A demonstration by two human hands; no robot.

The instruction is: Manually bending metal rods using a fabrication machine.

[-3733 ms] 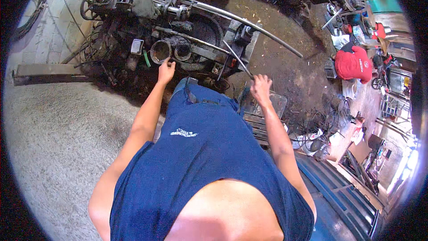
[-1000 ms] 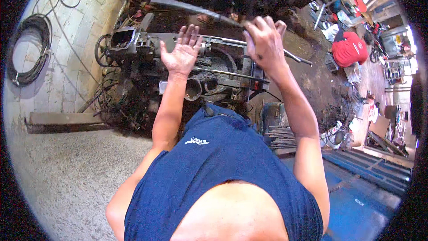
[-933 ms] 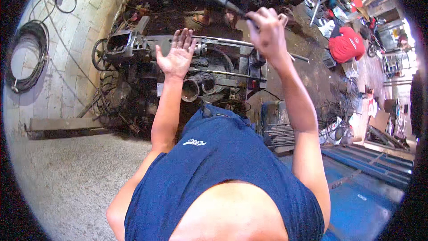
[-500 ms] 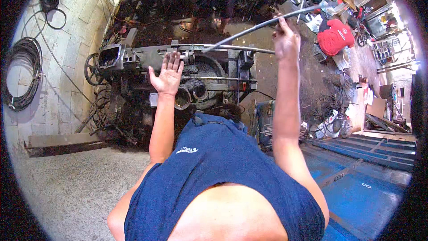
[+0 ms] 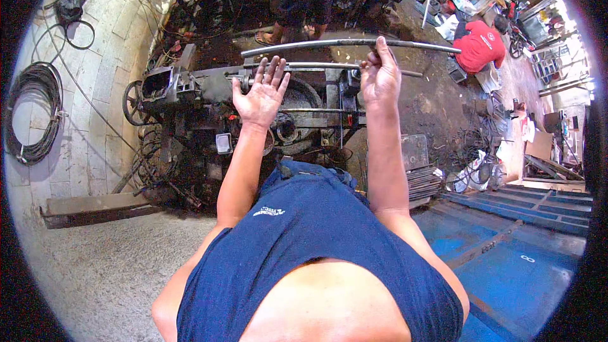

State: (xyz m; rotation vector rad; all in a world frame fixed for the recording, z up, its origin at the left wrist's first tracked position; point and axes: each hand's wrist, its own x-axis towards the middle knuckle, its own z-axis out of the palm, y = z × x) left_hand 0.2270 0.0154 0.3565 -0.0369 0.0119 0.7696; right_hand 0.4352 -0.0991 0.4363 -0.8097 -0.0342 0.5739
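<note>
My right hand (image 5: 382, 79) is raised, its fingertips closed round a long metal rod (image 5: 304, 45). That rod lies nearly level, crossing above the machine, with its left end past my left hand and its right end near a crouching person. My left hand (image 5: 261, 100) is held palm up with the fingers spread and nothing in it, below the rod's left part and apart from it. Beneath both hands stands a dark, greasy machine (image 5: 158, 82) with a handwheel (image 5: 130, 102) at its left. A second rod (image 5: 323, 65) runs across the machine, partly hidden by my right hand.
A person in dark shorts (image 5: 307, 0) stands beyond the machine; a person in a red shirt (image 5: 479, 47) crouches at far right. A cable coil (image 5: 50, 88) hangs on the left wall. Stacked metal plates (image 5: 421, 183) and a blue panel (image 5: 506, 272) lie at right.
The rod has swung from a slant to nearly level, its right end lower. My right hand has moved left and slightly down; my open left hand has moved right and up.
</note>
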